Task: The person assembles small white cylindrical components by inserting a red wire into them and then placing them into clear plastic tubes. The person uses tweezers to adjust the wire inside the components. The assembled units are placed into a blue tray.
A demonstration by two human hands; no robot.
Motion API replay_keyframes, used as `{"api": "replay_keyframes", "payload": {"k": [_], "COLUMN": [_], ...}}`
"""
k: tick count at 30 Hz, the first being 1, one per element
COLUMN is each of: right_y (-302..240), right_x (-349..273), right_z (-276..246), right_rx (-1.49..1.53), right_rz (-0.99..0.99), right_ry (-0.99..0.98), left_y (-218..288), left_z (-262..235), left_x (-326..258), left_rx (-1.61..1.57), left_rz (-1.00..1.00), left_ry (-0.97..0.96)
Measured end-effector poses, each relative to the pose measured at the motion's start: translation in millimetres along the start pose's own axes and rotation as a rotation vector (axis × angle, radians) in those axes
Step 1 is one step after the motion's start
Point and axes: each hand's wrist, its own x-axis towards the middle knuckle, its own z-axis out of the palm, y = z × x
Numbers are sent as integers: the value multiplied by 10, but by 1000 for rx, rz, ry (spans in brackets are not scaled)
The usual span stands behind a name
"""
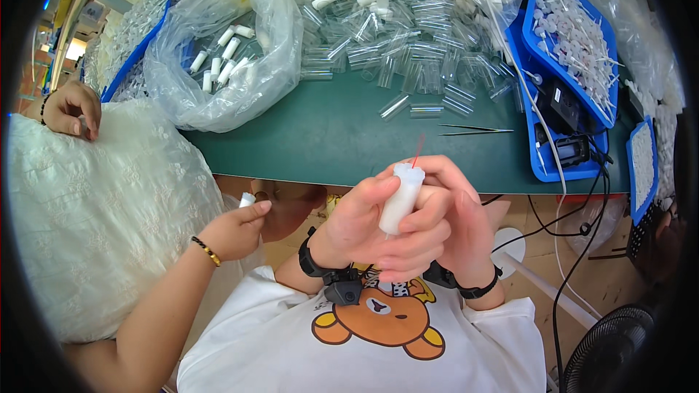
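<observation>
My left hand (364, 222) and my right hand (455, 218) are wrapped together around one white plastic tube (402, 196), held upright close to my chest. A thin red stick (416, 151) pokes out of the tube's top. My left fingers curl across the tube's lower part, and my right fingers sit behind and beside it. Both wrists wear black bands. The tube's lower end is hidden by my fingers.
The green table (328, 142) carries a heap of clear tubes (408, 51), a plastic bag (226, 44) with white-capped tubes, tweezers (473, 129) and blue trays (575, 36) of small white parts. A person in white lace sits at my left, holding a small white piece (247, 200). A fan (604, 349) stands lower right.
</observation>
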Motion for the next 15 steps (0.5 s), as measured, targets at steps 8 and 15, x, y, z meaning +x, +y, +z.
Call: {"api": "replay_keyframes", "payload": {"k": [8,15], "right_y": [-40,-17], "right_x": [-57,-39], "right_z": [116,105], "right_rx": [-341,-670], "right_rz": [-249,-537], "right_ry": [128,84], "left_y": [-8,-33], "left_z": [-48,74], "left_x": [-47,-55], "left_rx": [156,393], "left_rz": [22,105], "left_ry": [40,181]}}
